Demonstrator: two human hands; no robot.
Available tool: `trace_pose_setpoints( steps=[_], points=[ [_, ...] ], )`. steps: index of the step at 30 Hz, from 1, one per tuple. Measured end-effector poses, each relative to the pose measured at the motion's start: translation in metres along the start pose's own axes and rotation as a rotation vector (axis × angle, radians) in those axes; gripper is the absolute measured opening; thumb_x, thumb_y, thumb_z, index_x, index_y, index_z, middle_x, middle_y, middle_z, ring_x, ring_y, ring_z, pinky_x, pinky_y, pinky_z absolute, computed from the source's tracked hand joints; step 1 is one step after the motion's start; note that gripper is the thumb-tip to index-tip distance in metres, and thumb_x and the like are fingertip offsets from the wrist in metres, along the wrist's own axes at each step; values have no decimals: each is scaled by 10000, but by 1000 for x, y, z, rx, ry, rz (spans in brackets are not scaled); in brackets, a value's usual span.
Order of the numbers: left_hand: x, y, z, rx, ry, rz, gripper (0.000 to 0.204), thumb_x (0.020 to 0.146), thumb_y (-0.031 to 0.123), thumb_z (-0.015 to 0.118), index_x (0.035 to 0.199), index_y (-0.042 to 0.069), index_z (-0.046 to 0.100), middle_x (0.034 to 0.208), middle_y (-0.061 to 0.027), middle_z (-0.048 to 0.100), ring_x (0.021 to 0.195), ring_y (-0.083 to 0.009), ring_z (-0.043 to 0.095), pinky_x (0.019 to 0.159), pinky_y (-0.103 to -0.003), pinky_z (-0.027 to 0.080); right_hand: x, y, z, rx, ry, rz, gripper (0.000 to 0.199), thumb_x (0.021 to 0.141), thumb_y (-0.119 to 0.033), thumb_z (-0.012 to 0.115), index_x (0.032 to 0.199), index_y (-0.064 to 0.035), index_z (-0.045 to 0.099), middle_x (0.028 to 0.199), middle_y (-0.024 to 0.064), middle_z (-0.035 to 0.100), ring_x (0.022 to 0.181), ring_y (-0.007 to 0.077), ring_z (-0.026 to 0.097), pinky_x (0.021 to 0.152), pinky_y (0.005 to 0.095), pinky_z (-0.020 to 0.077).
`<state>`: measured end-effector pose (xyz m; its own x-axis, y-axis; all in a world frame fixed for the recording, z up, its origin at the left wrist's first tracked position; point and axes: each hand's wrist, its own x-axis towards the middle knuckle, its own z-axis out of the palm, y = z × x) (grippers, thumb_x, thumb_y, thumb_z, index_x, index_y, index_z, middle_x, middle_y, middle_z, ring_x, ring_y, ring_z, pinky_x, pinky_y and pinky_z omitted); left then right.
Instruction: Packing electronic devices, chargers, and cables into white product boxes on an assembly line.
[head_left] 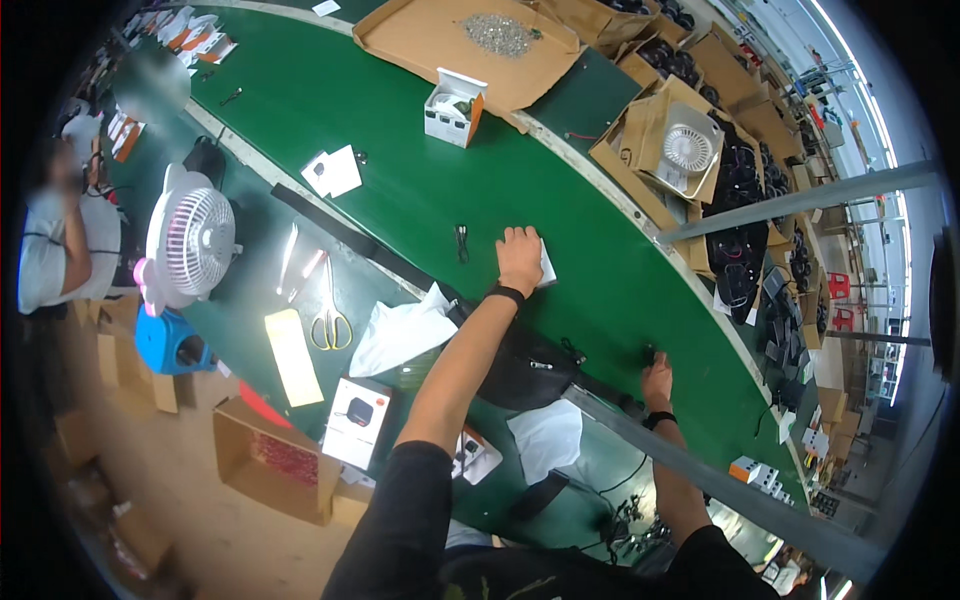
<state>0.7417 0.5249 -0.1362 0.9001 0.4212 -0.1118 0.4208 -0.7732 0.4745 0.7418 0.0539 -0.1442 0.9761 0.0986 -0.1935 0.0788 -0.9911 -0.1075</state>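
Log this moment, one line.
left hand: on white item | right hand: at small dark item | black cable: on green belt

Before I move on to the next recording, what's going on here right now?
A person works over a green work surface with both bare hands. The left hand rests on a flat white item, partly covering it. The right hand, farther right, has a small dark thing at its fingertips; whether it is gripped is unclear. A dark bundled cable lies left of the left hand, and an open white-and-orange box stands farther off.
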Motion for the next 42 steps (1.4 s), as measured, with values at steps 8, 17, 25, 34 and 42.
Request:
trace_pose_setpoints(
  steps=[8,17,25,34,42],
  points=[
    [-1,-92,-80,-662,230,-65,362,723,179,965,954,40,724,786,-113,745,752,-267,747,740,-433,604,-56,-143,-15,382,-273,-369,375,936,-79,674,1270,-20,513,1129,321,680,1029,538,672,884,599,531],
    [35,-331,-196,-128,485,-831,1206,578,423,1071,1548,69,447,1298,-265,743,1232,-442,711,1042,-514,568,-68,-169,13,230,-271,-217,371,972,-242,737,1132,66,607,1151,310,650,1129,536,630,950,582,518],
    [65,-321,-209,173,216,-595,850,601,413,1055,1272,32,698,1399,-273,603,1385,-423,527,1056,-475,580,-33,-177,-6,313,-123,-281,302,904,-154,689,1124,28,587,1033,306,690,968,533,684,841,608,546],
    [10,-326,-225,-347,366,-434,486,806,272,963,1108,-49,758,920,-184,811,821,-286,793,789,-392,598,35,-331,-35,352,-288,-602,365,966,-304,696,1230,-65,618,972,245,763,963,483,726,871,584,561],
    [-147,-195,-296,-889,385,-371,341,917,127,879,1178,-16,714,972,-42,772,849,-102,705,773,-278,570,18,-405,14,91,-210,-677,515,997,-475,730,1088,20,621,864,232,775,832,428,776,775,543,611]
  ],
)
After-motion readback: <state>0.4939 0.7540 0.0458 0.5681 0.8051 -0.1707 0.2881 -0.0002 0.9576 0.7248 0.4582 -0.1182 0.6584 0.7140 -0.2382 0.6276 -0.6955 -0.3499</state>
